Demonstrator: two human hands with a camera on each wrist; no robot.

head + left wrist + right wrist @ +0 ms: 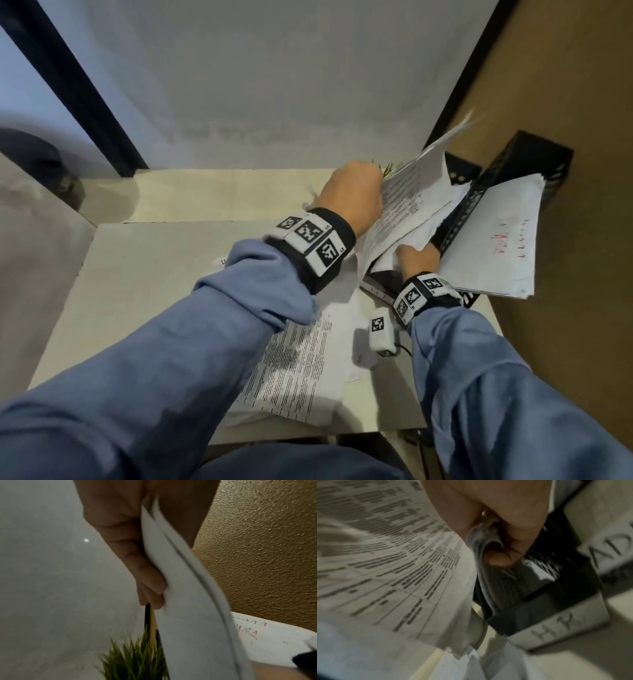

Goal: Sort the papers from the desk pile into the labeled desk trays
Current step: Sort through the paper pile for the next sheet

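My left hand grips the upper left edge of a bundle of printed sheets, its fingers curled round them. My right hand pinches the bundle's lower edge between thumb and fingers. The bundle stands tilted over the black mesh desk trays at the desk's right. A sheet with red handwriting lies in the upper tray. Tray front labels read "H.R" and "AD". More printed papers lie in a pile on the desk under my left forearm.
A small green plant stands just behind my left hand against the white back wall. A white tagged device with a cable lies on the desk near my right wrist. A brown textured wall bounds the right side.
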